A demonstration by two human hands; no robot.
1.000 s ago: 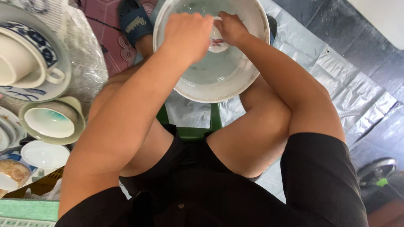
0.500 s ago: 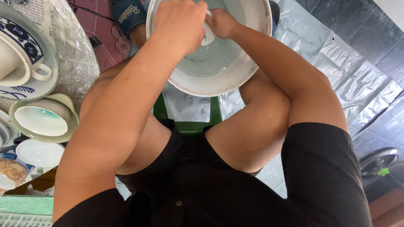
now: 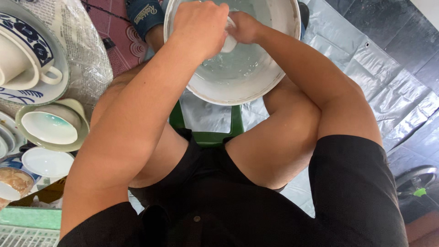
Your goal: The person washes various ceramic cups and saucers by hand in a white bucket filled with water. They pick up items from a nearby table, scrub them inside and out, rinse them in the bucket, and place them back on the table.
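A large white basin (image 3: pixel 274 77) with clear water sits on the floor between my knees. Both my hands are over it. My left hand (image 3: pixel 199 27) is closed around a small white dish (image 3: pixel 228 43), which shows only as a sliver between the hands. My right hand (image 3: pixel 242 26) presses against the same dish from the other side, fingers curled on it. The rest of the dish is hidden by my fingers.
At the left stand stacked crockery: a blue-and-white plate with a white cup (image 3: pixel 25 64), a pale green bowl (image 3: pixel 52 126), small white dishes (image 3: pixel 45 161). A green stool (image 3: pixel 208 132) is under me. Silver tarpaulin (image 3: pixel 375 68) covers the floor at the right; a blue sandal (image 3: pixel 144 16) lies above.
The view has tipped so the basin and both hands sit higher in the frame. The hands stay together on the small dish over the water.
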